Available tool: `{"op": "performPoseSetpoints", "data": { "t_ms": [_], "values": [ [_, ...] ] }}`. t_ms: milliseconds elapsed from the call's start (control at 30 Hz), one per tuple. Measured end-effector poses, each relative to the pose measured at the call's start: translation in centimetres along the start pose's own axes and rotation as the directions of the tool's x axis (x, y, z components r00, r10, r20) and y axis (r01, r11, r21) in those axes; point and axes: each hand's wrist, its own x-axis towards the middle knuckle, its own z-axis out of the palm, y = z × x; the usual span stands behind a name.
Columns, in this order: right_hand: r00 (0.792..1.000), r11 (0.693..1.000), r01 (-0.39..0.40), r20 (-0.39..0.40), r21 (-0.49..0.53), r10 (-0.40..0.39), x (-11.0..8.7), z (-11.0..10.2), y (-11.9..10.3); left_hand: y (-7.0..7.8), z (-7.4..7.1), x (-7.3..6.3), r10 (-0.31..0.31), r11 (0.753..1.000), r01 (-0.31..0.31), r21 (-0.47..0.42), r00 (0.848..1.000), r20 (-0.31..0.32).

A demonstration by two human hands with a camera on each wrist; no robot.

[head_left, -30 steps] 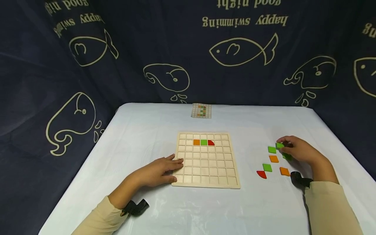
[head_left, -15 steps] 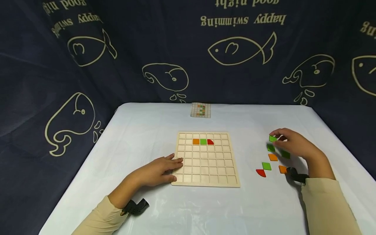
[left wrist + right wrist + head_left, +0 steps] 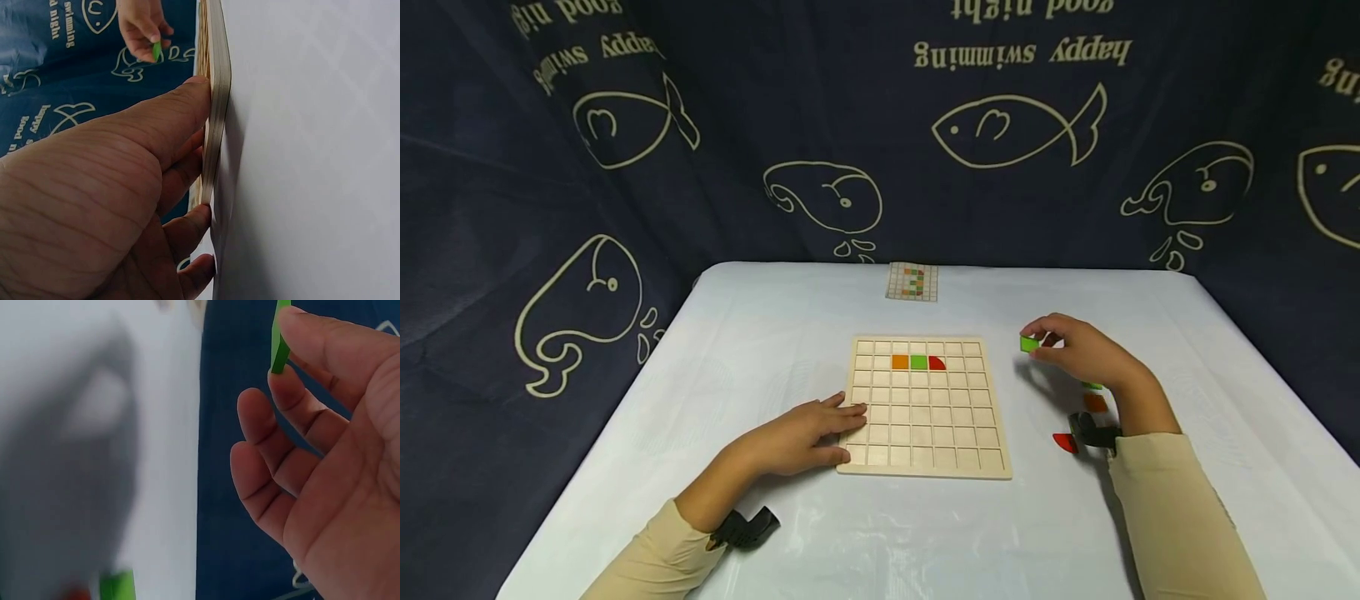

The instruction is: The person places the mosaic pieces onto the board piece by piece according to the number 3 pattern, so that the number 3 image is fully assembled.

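My right hand (image 3: 1078, 350) pinches a green square tile (image 3: 1028, 343) between thumb and fingers, held above the table to the right of the wooden grid board (image 3: 925, 477). In the right wrist view the green tile (image 3: 280, 347) is seen edge-on at the fingertips. My left hand (image 3: 805, 437) lies with spread fingers on the board's left edge; the left wrist view has the thumb and fingers along the board's side (image 3: 219, 94). An orange square (image 3: 900, 362), a green square (image 3: 918, 362) and a red quarter-circle (image 3: 937, 363) sit side by side in the board's second row.
Right of the board lie a red quarter-circle tile (image 3: 1064, 442), an orange tile (image 3: 1095, 403) and a green tile (image 3: 1092, 386), partly covered by the right arm. A pattern card (image 3: 912, 282) lies at the table's far edge. A dark curtain (image 3: 850, 100) hangs behind.
My right hand has lifted a green tile from the loose pieces and carried it left toward the board. The left hand has stayed in place.
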Motion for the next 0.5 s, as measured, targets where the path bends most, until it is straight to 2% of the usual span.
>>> {"op": "performPoseSetpoints", "data": {
  "t_ms": [167, 500],
  "values": [
    [0.998, 0.998, 0.063, 0.027, 0.03, -0.064, 1.3, 1.6, -1.6, -0.1, 0.0, 0.0, -0.006, 1.0, 0.006, -0.002, 1.0, 0.006],
    [0.985, 0.993, 0.074, 0.149, 0.094, -0.087, 3.3, 4.6, -4.6, -0.1, 0.0, 0.0, -0.007, 1.0, 0.007, -0.006, 1.0, 0.005]
  ]
}}
